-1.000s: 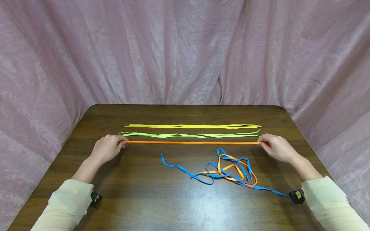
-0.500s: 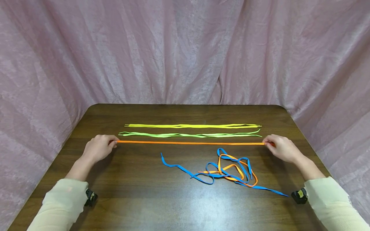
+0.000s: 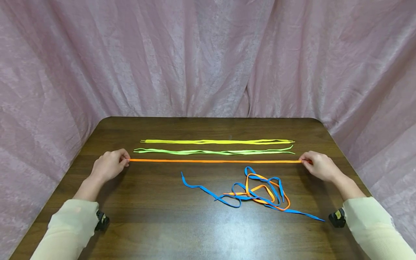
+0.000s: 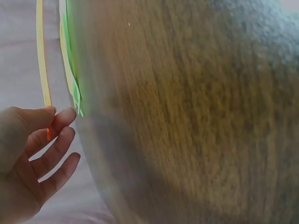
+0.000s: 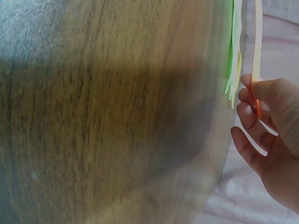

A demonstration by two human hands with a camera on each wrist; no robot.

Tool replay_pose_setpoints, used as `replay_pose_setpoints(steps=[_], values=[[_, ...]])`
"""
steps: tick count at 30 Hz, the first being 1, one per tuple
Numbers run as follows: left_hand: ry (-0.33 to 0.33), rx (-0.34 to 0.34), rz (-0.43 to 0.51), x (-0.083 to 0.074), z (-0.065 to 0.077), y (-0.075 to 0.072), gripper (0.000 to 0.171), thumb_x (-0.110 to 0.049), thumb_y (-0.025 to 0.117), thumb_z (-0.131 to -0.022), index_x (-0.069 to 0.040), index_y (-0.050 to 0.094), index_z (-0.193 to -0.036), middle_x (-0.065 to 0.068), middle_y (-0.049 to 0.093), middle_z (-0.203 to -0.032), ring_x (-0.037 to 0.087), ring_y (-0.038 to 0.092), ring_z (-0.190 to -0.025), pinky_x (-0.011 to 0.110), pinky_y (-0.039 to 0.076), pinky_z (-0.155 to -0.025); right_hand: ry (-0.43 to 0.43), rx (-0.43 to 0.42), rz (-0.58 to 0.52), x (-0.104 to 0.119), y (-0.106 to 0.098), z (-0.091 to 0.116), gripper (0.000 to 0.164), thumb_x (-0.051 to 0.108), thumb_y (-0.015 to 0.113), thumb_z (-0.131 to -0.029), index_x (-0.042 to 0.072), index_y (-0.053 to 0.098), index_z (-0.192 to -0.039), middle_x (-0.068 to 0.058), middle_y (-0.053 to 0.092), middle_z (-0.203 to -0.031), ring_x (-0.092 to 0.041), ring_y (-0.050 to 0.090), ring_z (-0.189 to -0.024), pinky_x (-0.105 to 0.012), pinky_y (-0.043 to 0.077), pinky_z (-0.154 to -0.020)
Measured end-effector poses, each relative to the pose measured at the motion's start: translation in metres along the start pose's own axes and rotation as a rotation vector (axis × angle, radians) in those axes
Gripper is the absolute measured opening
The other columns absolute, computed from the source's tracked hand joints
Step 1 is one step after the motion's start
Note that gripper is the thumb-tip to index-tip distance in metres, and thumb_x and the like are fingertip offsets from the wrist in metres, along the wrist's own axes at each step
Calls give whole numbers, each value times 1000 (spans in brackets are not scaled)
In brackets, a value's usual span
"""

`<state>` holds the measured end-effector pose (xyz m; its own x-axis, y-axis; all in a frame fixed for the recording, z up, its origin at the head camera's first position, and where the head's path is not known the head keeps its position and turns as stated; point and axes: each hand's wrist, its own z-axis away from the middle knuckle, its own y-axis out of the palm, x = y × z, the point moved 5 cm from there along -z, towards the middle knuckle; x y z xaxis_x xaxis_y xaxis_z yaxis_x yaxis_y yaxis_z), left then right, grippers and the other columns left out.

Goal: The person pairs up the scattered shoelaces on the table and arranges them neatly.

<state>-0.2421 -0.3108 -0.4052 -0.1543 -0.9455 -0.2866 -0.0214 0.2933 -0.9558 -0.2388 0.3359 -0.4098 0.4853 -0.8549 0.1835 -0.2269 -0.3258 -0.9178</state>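
An orange shoelace (image 3: 208,161) is stretched straight from side to side between the two hands in the head view. My left hand (image 3: 108,165) pinches one end between thumb and index finger, and a short orange tip (image 4: 49,134) pokes out below the grip in the left wrist view. The other end is pinched by my right hand (image 3: 320,167); its orange tail (image 5: 259,111) hangs past the thumb in the right wrist view. Just beyond the taut lace lies a pair of green shoelaces (image 3: 195,152), and behind those a pair of yellow shoelaces (image 3: 208,142).
Nearer the body, a blue shoelace (image 3: 203,188) lies loosely tangled with another orange shoelace (image 3: 286,202) on the brown wooden table (image 3: 156,224). A pink curtain (image 3: 208,57) hangs behind the table's far edge. Each wrist wears a small black camera (image 3: 102,221).
Both hands have moved outward, the left farther than the right, with a longer stretch of the orange shoelace showing between them. The other laces have stayed in place.
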Motion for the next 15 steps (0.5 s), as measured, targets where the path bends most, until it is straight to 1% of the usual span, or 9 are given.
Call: replay_pose_setpoints(steps=[4,8,12,15], values=[[-8,10,0,1,-2,1,3,-14,60,-86,-12,63,-85,-4,67,-73,23,62,-69,40,42,-51,9,-7,5,-2,1,0,14,-3,66,-72,10,66,-76,7,53,-68,-5,46,-60,-27,39,-52],[-17,16,-5,2,-6,1,4,-14,60,-85,-13,64,-84,-5,66,-72,22,61,-69,40,42,-52,21,4,6,-3,2,-2,14,-3,66,-72,10,67,-77,6,52,-68,-6,44,-59,-27,37,-51],[-24,22,-13,3,-10,3,6,-16,60,-86,-12,65,-86,-3,65,-72,22,59,-67,39,42,-51,44,46,-12,-5,5,-6,15,-4,63,-74,9,67,-80,5,53,-69,-7,44,-60,-28,37,-51],[-34,34,-15,4,-13,4,9,-17,59,-87,-11,66,-89,2,65,-75,21,57,-65,38,41,-52,77,94,-32,-7,8,-10,13,-3,60,-76,9,64,-81,4,55,-70,-9,46,-61,-29,38,-53]])
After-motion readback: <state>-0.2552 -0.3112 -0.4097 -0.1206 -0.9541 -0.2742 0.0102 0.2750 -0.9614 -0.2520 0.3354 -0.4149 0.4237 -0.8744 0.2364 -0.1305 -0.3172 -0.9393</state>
